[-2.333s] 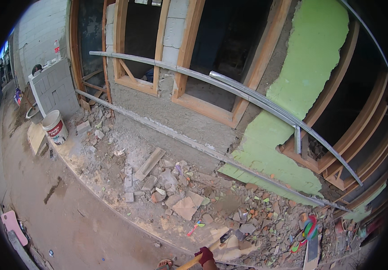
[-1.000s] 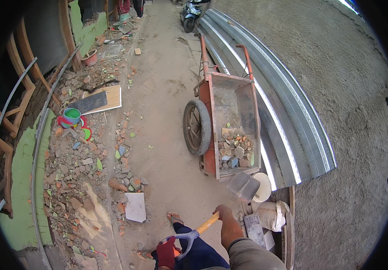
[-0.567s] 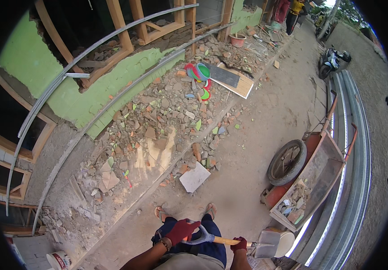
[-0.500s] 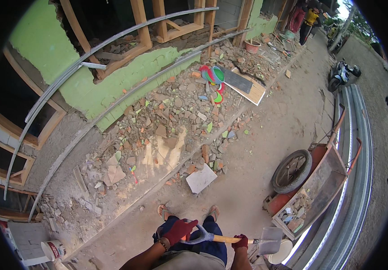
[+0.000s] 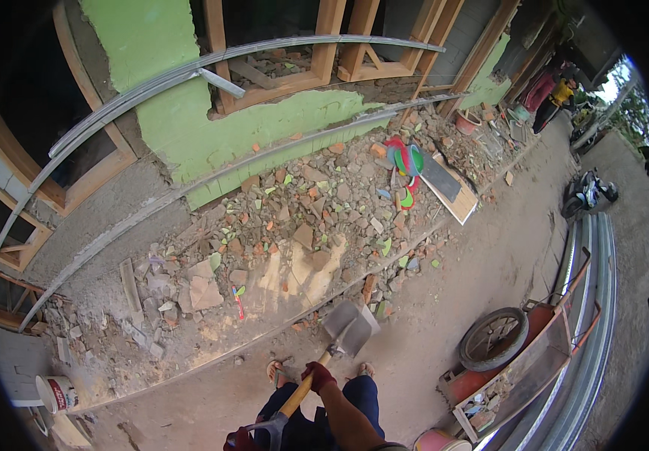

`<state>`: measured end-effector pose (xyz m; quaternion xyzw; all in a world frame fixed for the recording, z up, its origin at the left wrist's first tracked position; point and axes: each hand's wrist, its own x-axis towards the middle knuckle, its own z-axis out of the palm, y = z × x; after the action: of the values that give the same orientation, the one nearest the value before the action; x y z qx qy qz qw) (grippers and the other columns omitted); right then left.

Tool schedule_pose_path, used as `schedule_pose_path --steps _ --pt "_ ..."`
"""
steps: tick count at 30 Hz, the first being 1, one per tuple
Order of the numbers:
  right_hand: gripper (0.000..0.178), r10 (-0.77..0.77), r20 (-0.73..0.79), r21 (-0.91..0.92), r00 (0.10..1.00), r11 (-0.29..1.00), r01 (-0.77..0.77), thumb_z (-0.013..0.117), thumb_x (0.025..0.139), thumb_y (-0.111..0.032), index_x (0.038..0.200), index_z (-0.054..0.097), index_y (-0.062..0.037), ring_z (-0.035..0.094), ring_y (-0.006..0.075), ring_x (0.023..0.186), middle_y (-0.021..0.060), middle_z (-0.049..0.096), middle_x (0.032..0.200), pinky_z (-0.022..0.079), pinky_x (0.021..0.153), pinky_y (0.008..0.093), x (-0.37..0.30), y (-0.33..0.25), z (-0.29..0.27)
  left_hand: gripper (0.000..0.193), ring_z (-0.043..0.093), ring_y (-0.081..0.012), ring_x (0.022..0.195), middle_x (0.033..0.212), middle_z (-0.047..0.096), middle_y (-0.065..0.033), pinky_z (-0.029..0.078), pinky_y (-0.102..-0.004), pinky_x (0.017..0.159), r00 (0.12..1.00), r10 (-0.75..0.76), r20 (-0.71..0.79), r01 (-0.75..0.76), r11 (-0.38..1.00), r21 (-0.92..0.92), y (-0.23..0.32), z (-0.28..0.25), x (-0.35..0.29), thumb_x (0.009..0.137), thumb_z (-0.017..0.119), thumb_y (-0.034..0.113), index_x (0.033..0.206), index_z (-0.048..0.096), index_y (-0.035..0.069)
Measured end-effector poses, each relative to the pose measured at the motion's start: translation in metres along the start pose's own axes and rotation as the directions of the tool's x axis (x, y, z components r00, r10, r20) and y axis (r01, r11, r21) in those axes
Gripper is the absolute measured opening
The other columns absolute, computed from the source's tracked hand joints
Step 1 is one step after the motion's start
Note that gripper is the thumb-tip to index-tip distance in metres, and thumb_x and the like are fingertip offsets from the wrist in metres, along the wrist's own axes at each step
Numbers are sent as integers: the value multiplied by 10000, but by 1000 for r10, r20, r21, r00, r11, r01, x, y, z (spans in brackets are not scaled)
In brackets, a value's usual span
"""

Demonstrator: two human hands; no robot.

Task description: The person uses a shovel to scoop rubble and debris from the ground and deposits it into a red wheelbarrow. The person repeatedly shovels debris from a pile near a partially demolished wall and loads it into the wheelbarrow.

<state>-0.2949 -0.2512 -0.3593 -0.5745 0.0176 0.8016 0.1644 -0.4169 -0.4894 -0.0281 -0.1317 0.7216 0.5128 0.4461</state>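
Observation:
A shovel with a wooden shaft (image 5: 297,397) slants in front of my legs, its metal blade (image 5: 357,334) pointing away from me. My right hand (image 5: 318,376), in a dark red glove, is wrapped round the shaft near the blade. At the lower edge my left hand (image 5: 240,440), gloved alike, is closed at the grey handle end (image 5: 270,427); part of it is cut off. The blade lies over or right beside a flat grey slab (image 5: 338,317), which it partly hides, at the edge of the rubble (image 5: 317,203).
Rubble lines the green broken wall (image 5: 249,135). A loaded red wheelbarrow (image 5: 482,398) stands at right beside long metal profiles (image 5: 599,301). A bucket (image 5: 57,394) is at lower left, another (image 5: 441,440) at lower right. Boards (image 5: 448,188) lie on the heap; a motorbike (image 5: 589,192) and people (image 5: 558,98) are farther off.
The shovel has swung from lying crosswise, blade to the right, to pointing forward at the slab. My right hand moved left and forward; my left drew back toward the lower edge. The view shifted.

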Motion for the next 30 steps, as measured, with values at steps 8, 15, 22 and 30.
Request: schedule_pose_path --steps 8,15,22,30 --pt "113 123 -12 -29 992 992 -123 598 831 -124 778 556 -35 563 246 538 91 515 605 513 527 368 99 47 106 486 308 -121 310 420 319 11 264 -277 293 883 276 -379 -228 959 167 21 26 68 941 554 453 605 406 135" --pt "142 34 -135 -219 990 974 -63 615 816 -131 762 564 -11 557 244 548 104 528 652 541 556 376 143 -176 83 442 323 -98 385 465 298 47 292 -279 352 869 -159 -469 24 960 -280 22 216 126 958 543 405 623 370 175" --pt "97 -129 -193 -344 973 937 57 593 787 -75 734 546 -10 528 270 476 115 510 588 519 500 408 263 -494 85 397 354 -155 388 549 421 22 331 -349 386 978 -136 -156 67 921 -383 23 460 256 898 575 499 757 427 158" --pt "176 -176 -250 -514 952 858 23 643 792 -122 728 546 10 545 264 453 120 519 567 501 460 410 302 -565 -6 545 300 -182 408 508 253 15 350 -398 440 673 -653 -346 338 688 -643 -159 583 290 893 471 648 703 326 158"
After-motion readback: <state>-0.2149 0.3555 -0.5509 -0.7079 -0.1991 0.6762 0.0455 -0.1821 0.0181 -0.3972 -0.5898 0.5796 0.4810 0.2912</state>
